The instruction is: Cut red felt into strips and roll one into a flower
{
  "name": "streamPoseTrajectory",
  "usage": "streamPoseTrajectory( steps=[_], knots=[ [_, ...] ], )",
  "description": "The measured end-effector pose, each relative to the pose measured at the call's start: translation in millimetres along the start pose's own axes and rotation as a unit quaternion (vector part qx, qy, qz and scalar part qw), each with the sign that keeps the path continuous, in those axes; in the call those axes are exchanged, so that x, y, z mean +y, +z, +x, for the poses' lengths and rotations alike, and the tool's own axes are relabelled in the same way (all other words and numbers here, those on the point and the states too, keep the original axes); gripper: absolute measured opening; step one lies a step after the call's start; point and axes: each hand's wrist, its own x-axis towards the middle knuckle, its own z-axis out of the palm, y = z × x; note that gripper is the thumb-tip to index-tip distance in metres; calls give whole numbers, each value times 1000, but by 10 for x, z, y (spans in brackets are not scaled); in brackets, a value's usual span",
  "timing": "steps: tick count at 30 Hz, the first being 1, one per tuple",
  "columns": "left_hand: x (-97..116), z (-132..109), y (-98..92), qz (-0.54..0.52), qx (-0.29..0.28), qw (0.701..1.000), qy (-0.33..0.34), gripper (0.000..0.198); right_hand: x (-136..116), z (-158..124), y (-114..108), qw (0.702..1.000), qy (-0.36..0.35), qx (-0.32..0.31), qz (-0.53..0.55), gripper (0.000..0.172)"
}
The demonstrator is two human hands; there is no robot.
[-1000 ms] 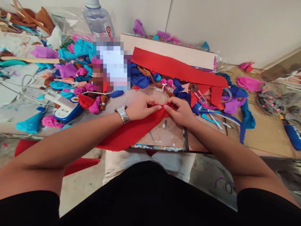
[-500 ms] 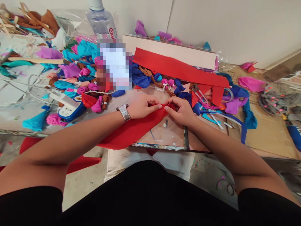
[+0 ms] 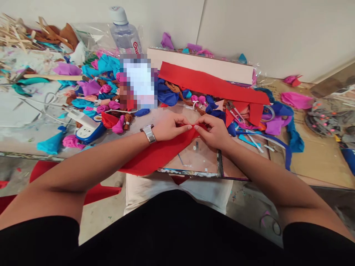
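A strip of red fabric (image 3: 155, 157) hangs slantwise over the table's near edge, its narrow end pinched between my two hands. My left hand (image 3: 172, 127), with a metal watch on the wrist, grips that end between thumb and fingers. Close against it, my right hand (image 3: 212, 130) pinches the same end from the other side. The thumbs nearly touch, and the fabric between the fingertips is mostly hidden. Beyond my hands lies a second long red fabric strip (image 3: 213, 83). Scissors with pink handles (image 3: 235, 112) rest on scraps to the right.
Blue power strip (image 3: 90, 132) with a white plug sits left, among fabric scraps and rolled fabric pieces. A plastic bottle (image 3: 126, 35) stands behind a blurred bright screen (image 3: 140, 83). Long pale box (image 3: 199, 64) lies by the wall. Cardboard (image 3: 318, 144) covers the right side.
The view has shifted slightly, so the left side of the table appears lower and further right. Both hands keep pinching the red fabric in nearly the same place.
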Motion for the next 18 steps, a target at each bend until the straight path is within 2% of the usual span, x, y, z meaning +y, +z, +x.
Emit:
streamPoseTrajectory(
  steps=[9,13,18],
  knots=[
    [-17,12,-43,11,-25,1000,1,38,0,-11,17,995,78,2,60,23],
    [-24,20,-49,9,-35,999,4,43,-47,-15,10,993,66,-1,93,23],
    [-8,26,-68,8,-54,999,2,41,-44,-18,12,996,60,-12,67,15]
  ],
)
